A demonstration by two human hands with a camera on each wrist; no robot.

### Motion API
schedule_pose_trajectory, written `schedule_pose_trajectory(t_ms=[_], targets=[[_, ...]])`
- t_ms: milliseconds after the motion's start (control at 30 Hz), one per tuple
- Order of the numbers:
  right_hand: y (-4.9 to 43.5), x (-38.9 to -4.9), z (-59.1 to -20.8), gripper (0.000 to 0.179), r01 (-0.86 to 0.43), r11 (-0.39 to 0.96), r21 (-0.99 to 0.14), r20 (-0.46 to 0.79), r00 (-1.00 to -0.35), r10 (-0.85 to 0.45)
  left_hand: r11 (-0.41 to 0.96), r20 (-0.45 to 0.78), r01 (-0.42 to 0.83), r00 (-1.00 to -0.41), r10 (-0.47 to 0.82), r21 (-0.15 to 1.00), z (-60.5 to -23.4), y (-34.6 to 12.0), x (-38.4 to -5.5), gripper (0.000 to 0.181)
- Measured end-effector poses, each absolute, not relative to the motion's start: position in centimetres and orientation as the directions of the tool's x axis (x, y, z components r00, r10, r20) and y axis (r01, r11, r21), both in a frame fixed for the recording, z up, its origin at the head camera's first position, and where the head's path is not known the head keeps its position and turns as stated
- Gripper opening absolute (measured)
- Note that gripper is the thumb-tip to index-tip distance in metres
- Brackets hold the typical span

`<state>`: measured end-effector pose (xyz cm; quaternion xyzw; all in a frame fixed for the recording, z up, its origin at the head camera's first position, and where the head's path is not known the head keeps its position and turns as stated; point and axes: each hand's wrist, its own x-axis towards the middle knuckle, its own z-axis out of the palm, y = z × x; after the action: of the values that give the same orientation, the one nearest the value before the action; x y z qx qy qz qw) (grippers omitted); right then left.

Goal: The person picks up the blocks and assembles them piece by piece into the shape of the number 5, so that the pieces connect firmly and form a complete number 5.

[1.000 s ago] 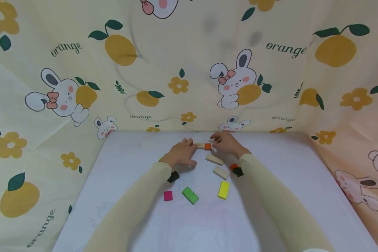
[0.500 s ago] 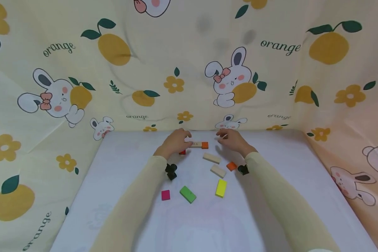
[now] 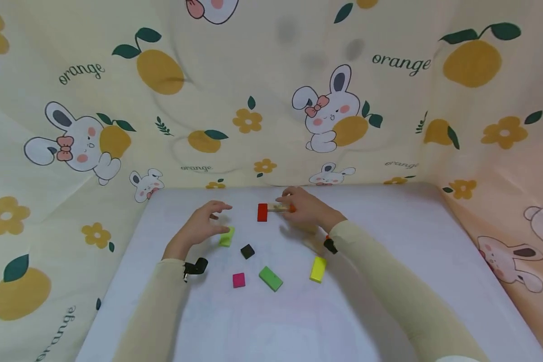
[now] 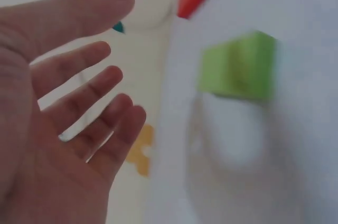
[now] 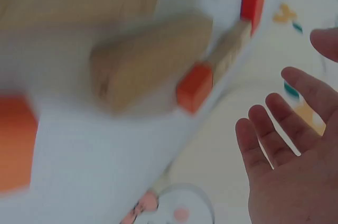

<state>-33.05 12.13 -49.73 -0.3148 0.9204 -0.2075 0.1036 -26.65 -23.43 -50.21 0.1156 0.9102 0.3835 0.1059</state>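
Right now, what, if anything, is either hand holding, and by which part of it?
Nothing is held: the left hand is spread near the light green block, the right hand extended near the small orange cuboid block, neither gripping anything.

"orange" printed repeatedly on patterned cloth.

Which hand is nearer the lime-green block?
Left. The left hand hovers beside the lime-green block, fingers open; the right hand is farther off, beyond the red block.
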Motion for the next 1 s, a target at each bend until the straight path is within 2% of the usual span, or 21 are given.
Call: schedule_pose_trajectory(t_ms=[133,267,733,1000], targets=[[10.6,-32.3,-50.6,0.058,-0.557,0.727,-0.401,-0.118,-0.756,-0.644,0.696,-0.144,0.130,-0.936,0.321,0.706,-52.6,-23.5,-25.6,0.067],[9.4,-32.2,-51.1,0.057,-0.565,0.729,-0.387,-0.112,-0.756,-0.645,0.709,-0.143,0.168,-0.923,0.357,0.685,-53.8,-23.2,-24.9,0.067],[8.1,-33.3,-53.0,0.061,-0.570,0.762,-0.306,-0.142,-0.765,-0.629,0.735,-0.132,0.165,-0.935,0.329,0.658,-54.1,-23.1,-24.6,0.066],[7.6,-33.0,-52.4,0.059,-0.583,0.764,-0.277,-0.134,-0.763,-0.632,0.742,-0.150,0.133,-0.942,0.301,0.657,-54.1,-23.2,-24.8,0.064]])
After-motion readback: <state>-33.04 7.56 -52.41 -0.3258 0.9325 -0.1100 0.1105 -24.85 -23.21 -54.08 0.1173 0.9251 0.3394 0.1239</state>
